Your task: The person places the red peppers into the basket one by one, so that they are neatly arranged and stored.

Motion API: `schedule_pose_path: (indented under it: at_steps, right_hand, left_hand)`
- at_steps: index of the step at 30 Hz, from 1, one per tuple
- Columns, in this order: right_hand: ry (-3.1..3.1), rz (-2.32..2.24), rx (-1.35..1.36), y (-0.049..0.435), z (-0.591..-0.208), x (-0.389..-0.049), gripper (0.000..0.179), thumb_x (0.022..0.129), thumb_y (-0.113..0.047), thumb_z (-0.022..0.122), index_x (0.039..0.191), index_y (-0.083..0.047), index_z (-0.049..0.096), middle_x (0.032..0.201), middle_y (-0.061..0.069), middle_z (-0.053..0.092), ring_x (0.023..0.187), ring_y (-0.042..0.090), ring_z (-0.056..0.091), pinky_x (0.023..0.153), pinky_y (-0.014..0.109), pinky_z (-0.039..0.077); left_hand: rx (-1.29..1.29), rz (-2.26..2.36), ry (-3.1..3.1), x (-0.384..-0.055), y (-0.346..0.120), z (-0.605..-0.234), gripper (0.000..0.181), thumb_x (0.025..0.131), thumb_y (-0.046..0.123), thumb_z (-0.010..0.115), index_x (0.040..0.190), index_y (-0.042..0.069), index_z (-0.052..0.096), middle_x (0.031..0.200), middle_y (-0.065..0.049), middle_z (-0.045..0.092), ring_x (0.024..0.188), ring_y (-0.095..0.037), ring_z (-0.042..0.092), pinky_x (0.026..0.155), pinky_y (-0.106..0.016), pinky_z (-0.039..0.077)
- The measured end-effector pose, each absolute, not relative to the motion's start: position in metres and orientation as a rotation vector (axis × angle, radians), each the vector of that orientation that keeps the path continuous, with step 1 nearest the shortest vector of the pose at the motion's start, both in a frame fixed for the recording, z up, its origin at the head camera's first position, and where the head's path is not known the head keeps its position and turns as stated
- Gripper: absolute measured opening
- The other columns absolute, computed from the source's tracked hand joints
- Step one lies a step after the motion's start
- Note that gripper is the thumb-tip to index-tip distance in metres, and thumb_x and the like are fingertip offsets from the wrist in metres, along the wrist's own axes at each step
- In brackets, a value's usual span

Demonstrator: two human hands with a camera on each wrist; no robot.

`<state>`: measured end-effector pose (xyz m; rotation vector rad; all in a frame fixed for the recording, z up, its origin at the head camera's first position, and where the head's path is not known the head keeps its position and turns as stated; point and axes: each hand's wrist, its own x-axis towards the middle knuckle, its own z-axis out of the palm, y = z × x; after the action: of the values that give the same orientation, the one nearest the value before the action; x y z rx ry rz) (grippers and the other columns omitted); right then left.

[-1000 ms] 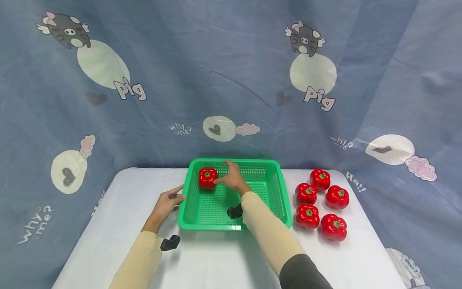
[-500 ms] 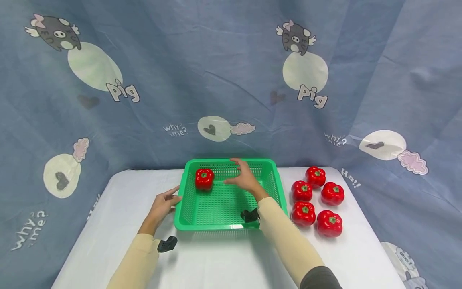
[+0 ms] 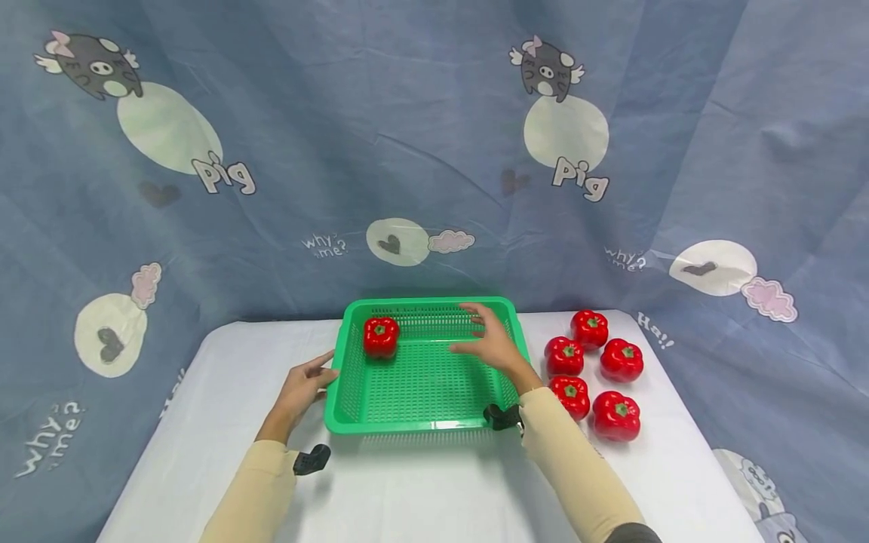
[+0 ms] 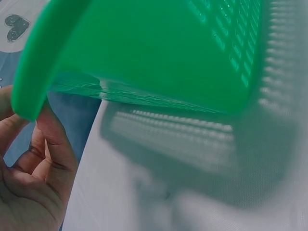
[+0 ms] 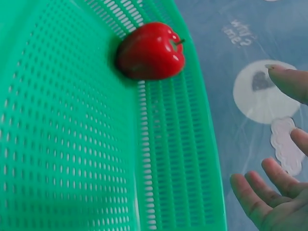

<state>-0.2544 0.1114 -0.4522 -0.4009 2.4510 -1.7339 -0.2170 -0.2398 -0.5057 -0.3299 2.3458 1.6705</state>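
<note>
Green basket (image 3: 407,427), its rim (image 4: 36,67) pinched by the left hand (image 3: 301,388); right hand (image 3: 495,345) above it, fingers (image 5: 251,198) apart, one pepper (image 3: 381,337) to that hand's left.

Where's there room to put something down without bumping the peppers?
In the green basket, right of its lone pepper, though the right hand hovers above some of that floor. The white table is bare in front of the basket, and left of the left hand. It's crowded right of the basket: five peppers cluster there.
</note>
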Motion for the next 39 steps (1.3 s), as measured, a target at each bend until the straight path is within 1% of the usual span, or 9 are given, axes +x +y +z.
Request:
schedule_pose_path:
  at_steps: [5,8,12,15,19,25,28,33,39]
  right_hand:
    - [2.432,-1.746,-0.405,0.130,-0.448,-0.246,0.078,0.078,-0.004,0.079,0.144,-0.004,0.037,0.146,0.022,0.035,0.134,0.042,0.034,0.109,0.054,0.034]
    - [2.449,-1.731,-0.414,0.142,-0.448,-0.242,0.077,0.079,-0.004,0.078,0.144,-0.004,0.038,0.144,0.021,0.038,0.133,0.040,0.037,0.108,0.052,0.035]
    - [2.472,-1.726,-0.399,0.160,-0.449,-0.235,0.075,0.078,-0.005,0.079,0.142,-0.007,0.041,0.143,0.019,0.042,0.132,0.038,0.040,0.109,0.053,0.034]
    - [2.491,-1.740,-0.387,0.174,-0.450,-0.227,0.073,0.078,-0.006,0.079,0.141,-0.008,0.043,0.142,0.020,0.044,0.131,0.040,0.040,0.108,0.054,0.034]
    - [2.523,-1.761,-0.383,0.191,-0.446,-0.216,0.072,0.079,-0.007,0.079,0.141,-0.005,0.043,0.140,0.024,0.045,0.130,0.043,0.040,0.108,0.057,0.034]
    - [2.561,-1.738,-0.330,0.213,-0.455,-0.209,0.072,0.078,-0.012,0.080,0.141,-0.009,0.043,0.141,0.020,0.046,0.131,0.041,0.041,0.107,0.059,0.034]
    - [2.581,-1.714,-0.298,0.224,-0.456,-0.206,0.072,0.078,-0.013,0.080,0.140,-0.009,0.044,0.141,0.018,0.047,0.131,0.039,0.041,0.105,0.058,0.036]
    - [2.609,-1.692,-0.262,0.246,-0.452,-0.202,0.069,0.078,-0.016,0.080,0.138,-0.008,0.046,0.138,0.017,0.048,0.129,0.042,0.041,0.100,0.060,0.041]
    - [2.598,-1.699,-0.196,0.265,-0.451,-0.194,0.073,0.080,-0.013,0.079,0.141,-0.008,0.041,0.138,0.019,0.047,0.132,0.043,0.037,0.101,0.062,0.038]
  left_hand:
    - [-0.341,1.671,2.345,-0.217,-0.240,-0.506,0.057,0.096,0.022,0.059,0.148,0.013,0.038,0.120,-0.015,0.057,0.092,-0.012,0.060,0.088,-0.036,0.053]
    - [-0.351,1.667,2.346,-0.216,-0.240,-0.506,0.058,0.096,0.024,0.059,0.149,0.013,0.038,0.120,-0.015,0.058,0.092,-0.012,0.060,0.091,-0.038,0.052]
    - [-0.362,1.660,2.346,-0.215,-0.240,-0.505,0.058,0.096,0.026,0.059,0.149,0.014,0.037,0.120,-0.014,0.059,0.095,-0.013,0.061,0.095,-0.041,0.050]
    - [-0.359,1.660,2.345,-0.214,-0.240,-0.506,0.058,0.097,0.026,0.059,0.149,0.013,0.037,0.120,-0.014,0.059,0.095,-0.013,0.060,0.095,-0.042,0.049]
    - [-0.352,1.659,2.350,-0.214,-0.240,-0.505,0.058,0.097,0.025,0.058,0.149,0.013,0.036,0.120,-0.014,0.059,0.094,-0.013,0.060,0.096,-0.043,0.049]
    - [-0.351,1.653,2.353,-0.213,-0.241,-0.504,0.059,0.097,0.026,0.058,0.149,0.012,0.036,0.122,-0.016,0.058,0.097,-0.015,0.060,0.097,-0.045,0.048]
    - [-0.348,1.653,2.355,-0.214,-0.241,-0.505,0.059,0.097,0.025,0.058,0.149,0.012,0.036,0.122,-0.016,0.058,0.097,-0.015,0.060,0.097,-0.045,0.048]
    - [-0.343,1.673,2.340,-0.217,-0.239,-0.506,0.058,0.097,0.024,0.058,0.149,0.013,0.037,0.120,-0.015,0.058,0.096,-0.015,0.059,0.097,-0.046,0.048]
    - [-0.357,1.680,2.328,-0.216,-0.238,-0.505,0.057,0.097,0.024,0.058,0.149,0.014,0.037,0.120,-0.014,0.058,0.095,-0.014,0.060,0.096,-0.044,0.048]
